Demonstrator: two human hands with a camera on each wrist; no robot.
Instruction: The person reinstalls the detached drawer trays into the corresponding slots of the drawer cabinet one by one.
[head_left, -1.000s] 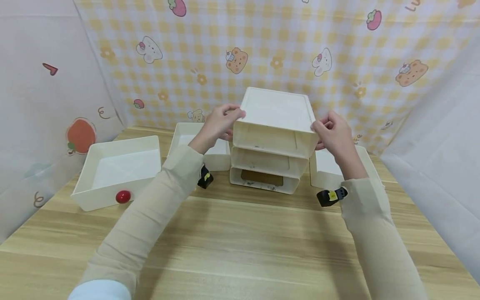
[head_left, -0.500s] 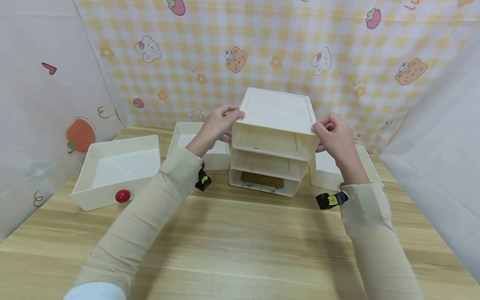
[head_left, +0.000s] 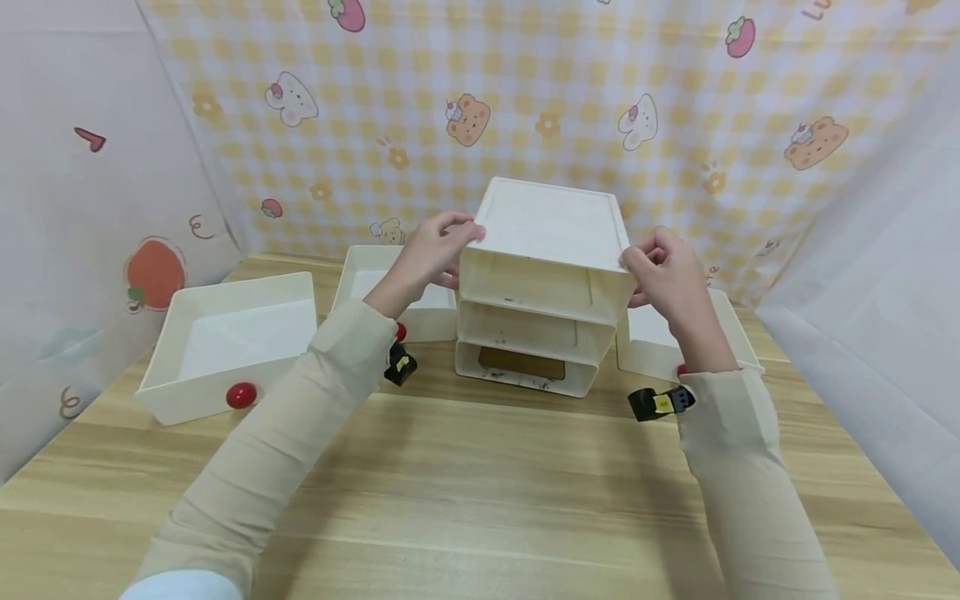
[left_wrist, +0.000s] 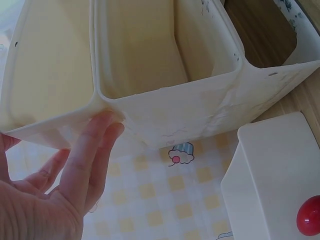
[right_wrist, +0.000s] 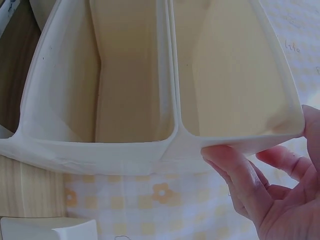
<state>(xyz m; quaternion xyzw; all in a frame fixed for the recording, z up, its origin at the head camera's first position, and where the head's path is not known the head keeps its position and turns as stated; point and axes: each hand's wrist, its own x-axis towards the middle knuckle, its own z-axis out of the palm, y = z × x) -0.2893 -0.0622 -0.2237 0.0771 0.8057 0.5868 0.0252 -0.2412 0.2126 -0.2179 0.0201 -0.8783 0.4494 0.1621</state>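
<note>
Three cream plastic drawer frames stand stacked, open fronts toward me, in the head view. My left hand holds the top frame at its left front corner, thumb on the top and fingers along the side wall. At the right front corner my right hand pinches the same frame, thumb on its upper edge. Below sit the middle frame and the bottom frame, which has a cut-out showing wood. Both wrist views show fingers against the top frame's side walls, near the seam with the middle frame.
Cream drawers with red knobs lie around the stack: a left drawer with its knob, one just left of the stack, and a right drawer partly behind my right arm. A checked curtain hangs behind the wooden table.
Both hands keep their hold on the top frame. The head view has shifted slightly, and the stack shows scarcely any movement. My left forearm sits a little further left.
</note>
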